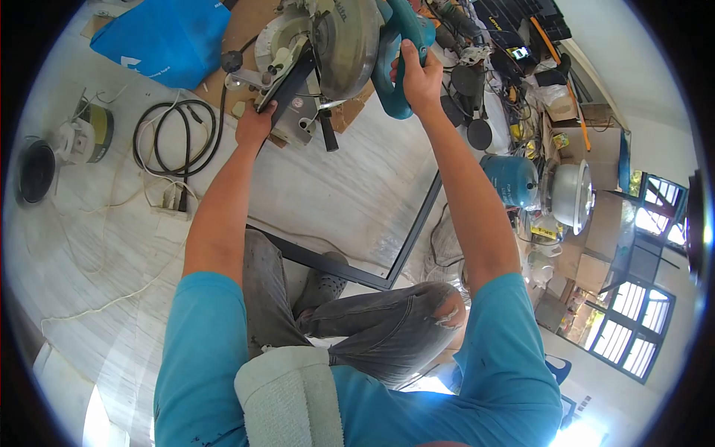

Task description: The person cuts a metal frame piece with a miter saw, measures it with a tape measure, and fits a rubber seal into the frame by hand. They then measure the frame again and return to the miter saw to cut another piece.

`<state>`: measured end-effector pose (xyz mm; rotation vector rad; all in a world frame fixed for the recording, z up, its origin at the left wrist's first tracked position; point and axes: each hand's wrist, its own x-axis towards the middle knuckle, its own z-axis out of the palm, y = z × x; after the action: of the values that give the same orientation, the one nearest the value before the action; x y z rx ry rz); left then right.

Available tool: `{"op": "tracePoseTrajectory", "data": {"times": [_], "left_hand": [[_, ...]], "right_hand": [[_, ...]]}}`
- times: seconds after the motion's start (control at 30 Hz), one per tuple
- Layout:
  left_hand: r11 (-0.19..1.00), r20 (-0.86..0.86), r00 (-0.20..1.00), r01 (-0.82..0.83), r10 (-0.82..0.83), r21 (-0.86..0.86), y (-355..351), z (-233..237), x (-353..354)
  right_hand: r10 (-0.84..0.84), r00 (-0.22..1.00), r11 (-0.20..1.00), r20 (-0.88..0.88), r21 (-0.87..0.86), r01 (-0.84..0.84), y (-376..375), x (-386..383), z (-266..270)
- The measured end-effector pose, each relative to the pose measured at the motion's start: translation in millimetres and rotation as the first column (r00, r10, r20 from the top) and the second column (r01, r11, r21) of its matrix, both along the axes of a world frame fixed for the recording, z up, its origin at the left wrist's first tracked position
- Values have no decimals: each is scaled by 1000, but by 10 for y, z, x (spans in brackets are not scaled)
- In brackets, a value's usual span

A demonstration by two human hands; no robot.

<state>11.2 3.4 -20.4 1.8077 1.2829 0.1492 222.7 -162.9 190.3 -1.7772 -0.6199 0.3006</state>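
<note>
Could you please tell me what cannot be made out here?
Head view:
- Saw: top cut off by the upper edge.
- Left hand: fingers hidden beneath it, so its grip on the dark bar is unclear.
- Cut point: behind the blade guard.
- Tools beyond the right hand: too small.

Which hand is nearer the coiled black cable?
Left. The left hand, holding a dark bar, is beside the cable; the right hand grips the saw handle, farther off.

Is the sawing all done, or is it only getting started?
Halfway, I think. Done: two dark frame pieces meet at a corner on the floor. In hand: the right hand grips the saw's teal handle while the left hand holds a dark bar on the saw base. Left: the bar looks uncut under the blade.
</note>
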Motion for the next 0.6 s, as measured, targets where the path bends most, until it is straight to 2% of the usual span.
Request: {"op": "tracePoseTrajectory", "data": {"times": [0.6], "left_hand": [[999,-13,1000,-2,2,-47,-52,234,-13]], "right_hand": [[1,1000,1000,9,0,-1,-18,0,-38]]}}
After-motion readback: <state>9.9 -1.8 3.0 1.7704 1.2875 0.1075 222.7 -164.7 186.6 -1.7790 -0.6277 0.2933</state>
